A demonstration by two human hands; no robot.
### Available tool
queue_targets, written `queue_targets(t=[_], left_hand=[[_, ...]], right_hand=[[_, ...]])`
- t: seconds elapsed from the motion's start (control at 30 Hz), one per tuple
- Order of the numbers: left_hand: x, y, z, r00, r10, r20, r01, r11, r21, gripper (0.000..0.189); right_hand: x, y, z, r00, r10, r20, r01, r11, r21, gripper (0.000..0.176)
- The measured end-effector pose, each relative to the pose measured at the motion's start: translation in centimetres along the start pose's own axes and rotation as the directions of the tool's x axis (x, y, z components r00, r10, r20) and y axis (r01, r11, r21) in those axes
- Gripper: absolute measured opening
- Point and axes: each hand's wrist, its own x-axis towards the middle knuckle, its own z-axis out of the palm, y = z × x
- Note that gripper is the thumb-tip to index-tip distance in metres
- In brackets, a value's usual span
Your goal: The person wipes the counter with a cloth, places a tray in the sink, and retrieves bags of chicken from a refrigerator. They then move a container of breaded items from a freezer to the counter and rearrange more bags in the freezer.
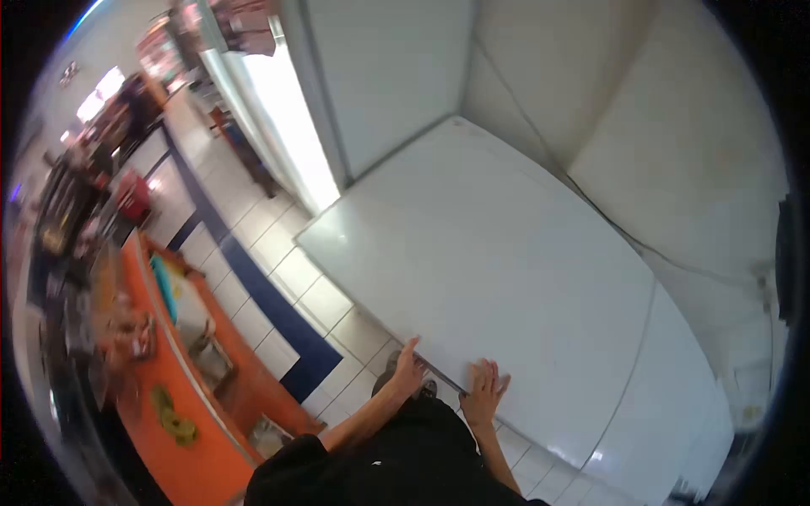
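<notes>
A large white tabletop (472, 244) stretches in front of me, its near edge running diagonally past my body. At that edge, my left hand (408, 371) rests with a finger pointing up and the others partly hidden against the rim; what it holds, if anything, does not show. Farther right, my right hand (484, 392) lies on the white surface beside the edge, fingers spread and nothing in them.
On the left stands an orange counter (173, 371) with a yellow-green item (175, 417) on it and shelves with containers. A cable (616, 226) runs along the wall behind the tabletop. Tiled floor (337, 316) lies between counter and tabletop.
</notes>
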Motion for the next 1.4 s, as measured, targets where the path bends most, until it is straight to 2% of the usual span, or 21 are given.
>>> queue_targets(t=[0.03,0.07,0.13,0.2,0.33,0.4,0.57,0.77,0.83,0.87,0.93,0.97,1.03,1.07,1.13,1.17,1.2,1.23,1.27,1.37,1.4], left_hand=[[-1.4,-0.1,0.1,0.996,0.085,-0.003,-0.084,0.987,0.139,0.044],[-3.6,0.6,0.5,0.989,0.140,-0.039,-0.137,0.987,0.083,0.044],[-9.8,2.4,1.5,0.908,0.340,0.247,-0.389,0.901,0.191,0.041],[-14.6,5.5,-1.1,0.860,0.331,0.389,-0.455,0.842,0.289,0.035],[-16.2,8.4,-6.4,0.733,0.590,0.339,-0.680,0.659,0.321,0.032],[-17.6,10.2,-10.3,0.704,0.696,0.142,-0.703,0.654,0.279,0.031],[-20.6,11.4,-22.3,0.606,0.786,-0.122,-0.722,0.608,0.330,0.024],[-26.5,16.3,-35.5,0.452,0.836,-0.311,-0.735,0.546,0.401,0.020],[-28.7,19.1,-39.7,0.372,0.831,-0.412,-0.755,0.530,0.387,0.019],[-29.6,20.6,-42.0,0.327,0.827,-0.458,-0.761,0.517,0.391,0.019],[-31.1,23.5,-46.2,0.233,0.811,-0.536,-0.813,0.465,0.350,0.018],[-31.5,24.7,-47.7,0.231,0.798,-0.557,-0.808,0.476,0.347,0.018],[-32.2,27.3,-50.7,0.096,0.725,-0.682,-0.841,0.425,0.334,0.018],[-32.2,29.3,-53.5,0.097,0.731,-0.675,-0.790,0.469,0.394,0.020],[-31.6,30.6,-57.9,-0.039,0.719,-0.694,-0.667,0.499,0.554,0.025],[-31.7,31.9,-60.2,-0.104,0.744,-0.660,-0.574,0.497,0.651,0.027],[-32.3,32.9,-59.4,-0.259,0.764,-0.591,-0.582,0.365,0.727,0.030],[-33.6,33.6,-59.2,-0.260,0.747,-0.612,-0.449,0.467,0.761,0.028],[-34.7,34.3,-58.9,-0.342,0.765,-0.546,-0.359,0.430,0.828,0.029],[-34.8,34.9,-60.2,-0.182,0.690,-0.701,-0.152,0.684,0.713,0.034],[-34.6,34.6,-60.3,-0.205,0.669,-0.715,-0.154,0.699,0.698,0.034]], right_hand=[[-0.3,0.3,0.4,0.996,0.046,-0.072,-0.043,0.998,0.040,0.062],[-0.5,0.2,0.5,0.986,0.097,-0.138,-0.086,0.993,0.087,0.055],[-0.8,0.8,-0.3,0.988,0.017,-0.154,-0.005,0.997,0.073,0.047],[-1.3,0.5,0.8,0.983,-0.085,-0.165,0.096,0.994,0.056,0.039],[1.8,-2.9,1.6,0.967,-0.176,-0.184,0.224,0.931,0.288,0.022],[4.4,-6.7,2.2,0.955,-0.239,-0.178,0.287,0.900,0.329,0.020],[8.2,-19.4,9.3,0.857,-0.498,0.131,0.350,0.750,0.561,0.014],[5.6,-34.6,21.1,0.599,-0.579,0.553,0.283,0.799,0.530,0.024],[5.3,-36.5,26.5,0.409,-0.618,0.671,0.214,0.780,0.588,0.043],[5.2,-36.6,28.9,0.413,-0.608,0.678,0.202,0.788,0.582,0.043],[6.0,-34.6,33.6,0.538,-0.607,0.585,0.494,0.789,0.364,0.059],[7.6,-33.1,36.2,0.544,-0.448,0.710,0.332,0.891,0.309,0.075],[11.1,-32.4,38.7,0.588,-0.112,0.801,-0.069,0.980,0.187,0.070],[12.8,-32.6,38.1,0.554,-0.004,0.832,-0.147,0.984,0.103,0.057],[16.9,-31.7,40.9,0.621,-0.112,0.775,0.016,0.991,0.131,0.027],[17.7,-33.9,38.8,0.578,-0.039,0.815,-0.036,0.997,0.074,0.028],[17.9,-35.2,37.7,0.555,-0.009,0.832,-0.267,0.945,0.189,0.028],[19.6,-36.1,38.4,0.501,-0.072,0.862,-0.189,0.963,0.191,0.028],[21.6,-36.7,40.0,0.414,-0.152,0.898,0.001,0.986,0.167,0.027],[28.3,-41.5,46.2,0.211,-0.275,0.938,0.344,0.919,0.193,0.026],[30.8,-43.5,47.6,0.188,-0.290,0.938,0.389,0.899,0.200,0.025]])
